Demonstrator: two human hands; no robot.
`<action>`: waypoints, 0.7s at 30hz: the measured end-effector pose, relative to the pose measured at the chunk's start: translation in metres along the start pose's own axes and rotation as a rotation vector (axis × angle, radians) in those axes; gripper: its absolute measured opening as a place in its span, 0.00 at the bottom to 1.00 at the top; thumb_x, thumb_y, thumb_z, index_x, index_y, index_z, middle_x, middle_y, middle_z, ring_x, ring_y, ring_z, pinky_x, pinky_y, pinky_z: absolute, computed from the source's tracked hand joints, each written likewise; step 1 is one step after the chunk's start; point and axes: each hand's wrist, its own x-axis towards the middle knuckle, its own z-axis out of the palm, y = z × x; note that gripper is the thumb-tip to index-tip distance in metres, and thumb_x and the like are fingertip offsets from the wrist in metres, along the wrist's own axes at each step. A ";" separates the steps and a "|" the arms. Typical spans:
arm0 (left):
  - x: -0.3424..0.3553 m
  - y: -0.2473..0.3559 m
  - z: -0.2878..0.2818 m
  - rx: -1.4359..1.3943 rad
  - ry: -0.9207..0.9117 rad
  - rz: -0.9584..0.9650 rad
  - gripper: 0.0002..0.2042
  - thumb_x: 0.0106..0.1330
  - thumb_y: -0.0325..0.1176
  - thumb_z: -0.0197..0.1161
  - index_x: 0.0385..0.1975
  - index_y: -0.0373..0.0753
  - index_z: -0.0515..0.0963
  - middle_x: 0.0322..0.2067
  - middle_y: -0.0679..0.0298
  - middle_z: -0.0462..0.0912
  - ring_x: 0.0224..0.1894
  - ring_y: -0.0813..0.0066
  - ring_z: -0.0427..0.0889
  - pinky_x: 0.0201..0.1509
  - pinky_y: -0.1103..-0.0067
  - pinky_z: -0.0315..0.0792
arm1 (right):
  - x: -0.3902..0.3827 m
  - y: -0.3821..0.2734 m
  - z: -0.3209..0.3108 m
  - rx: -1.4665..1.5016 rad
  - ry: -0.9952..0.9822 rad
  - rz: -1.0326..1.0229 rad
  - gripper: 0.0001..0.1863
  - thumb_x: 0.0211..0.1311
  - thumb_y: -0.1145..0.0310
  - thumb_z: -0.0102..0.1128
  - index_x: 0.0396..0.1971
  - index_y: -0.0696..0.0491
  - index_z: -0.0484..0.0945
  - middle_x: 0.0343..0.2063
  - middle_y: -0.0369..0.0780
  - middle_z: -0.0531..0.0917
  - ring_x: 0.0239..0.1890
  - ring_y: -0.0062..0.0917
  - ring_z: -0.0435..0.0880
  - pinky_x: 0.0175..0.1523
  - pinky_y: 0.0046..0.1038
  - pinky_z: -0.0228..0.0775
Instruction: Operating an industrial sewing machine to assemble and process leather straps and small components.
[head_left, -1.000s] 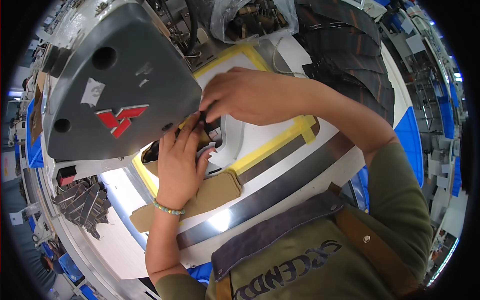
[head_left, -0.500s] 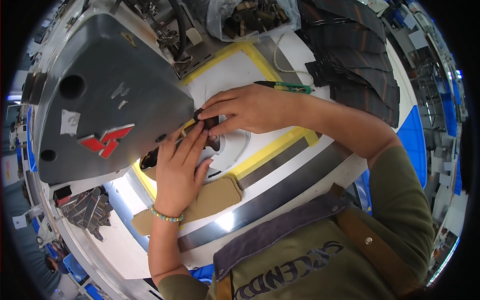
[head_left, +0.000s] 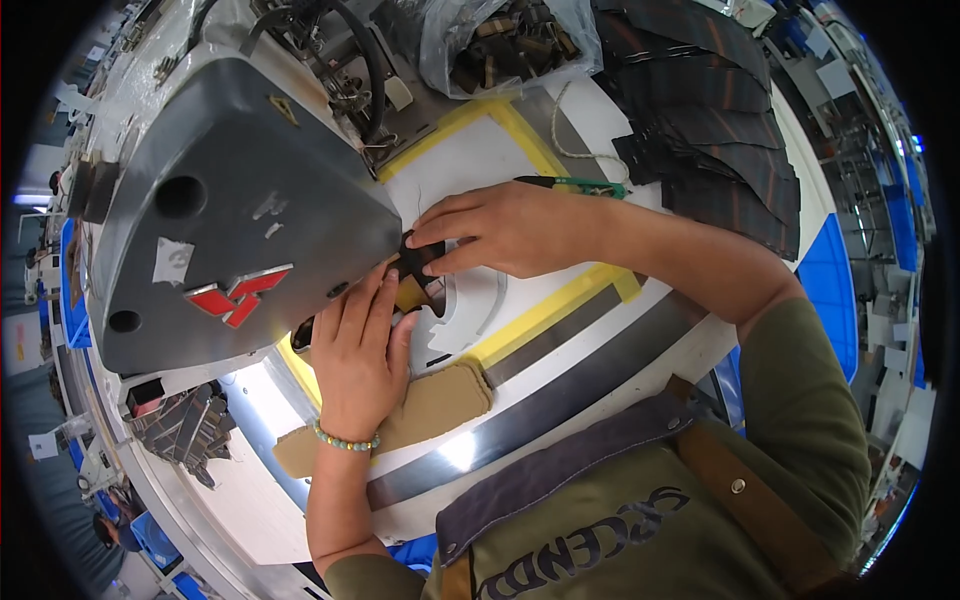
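Observation:
A dark fabric strip (head_left: 427, 258) with a tan patch (head_left: 411, 294) lies beside the grey sewing machine head (head_left: 245, 215), which hides part of it. My left hand (head_left: 355, 375) rests flat by the machine, its fingers stretched out and their tips on the fabric. From the right, my right hand (head_left: 525, 232) pinches the dark strip between its fingers and thumb. Behind that wrist lie green-handled thread snips (head_left: 592, 187), partly covered by the arm. A stack of tan fabric pieces (head_left: 448, 402) sits near the left wrist, reaching under it.
A clear plastic bag (head_left: 508, 50) of dark and tan pieces stands at the back. Long dark striped pieces (head_left: 712, 130) overlap at the far right, beside a white cord (head_left: 556, 125). More striped pieces (head_left: 188, 430) lie at the left. Yellow tape (head_left: 500, 338) edges the worktop.
The whole view has shifted slightly, so the machine appears farther right and lower. Between my hands more of the tan patch shows, and my fingertips are a little farther apart.

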 end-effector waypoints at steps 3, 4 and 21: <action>-0.001 -0.002 0.000 0.135 0.035 0.086 0.21 0.70 0.37 0.71 0.60 0.34 0.84 0.64 0.57 0.83 0.60 0.50 0.81 0.66 0.59 0.75 | 0.000 0.002 0.000 -0.056 0.012 -0.033 0.19 0.63 0.74 0.66 0.54 0.45 0.89 0.65 0.34 0.83 0.69 0.28 0.80 0.63 0.30 0.85; -0.001 -0.002 -0.001 0.126 0.005 0.067 0.21 0.71 0.34 0.69 0.61 0.34 0.84 0.65 0.56 0.83 0.65 0.49 0.79 0.69 0.58 0.74 | 0.000 0.003 0.001 -0.044 0.002 -0.029 0.20 0.64 0.74 0.66 0.54 0.45 0.89 0.65 0.34 0.83 0.69 0.28 0.80 0.63 0.29 0.85; 0.001 0.001 -0.013 0.227 -0.138 0.034 0.27 0.72 0.35 0.68 0.70 0.37 0.77 0.72 0.56 0.76 0.73 0.48 0.72 0.75 0.54 0.67 | 0.006 0.014 0.003 -0.069 -0.015 -0.031 0.21 0.64 0.75 0.64 0.56 0.44 0.89 0.66 0.35 0.83 0.69 0.30 0.80 0.65 0.31 0.83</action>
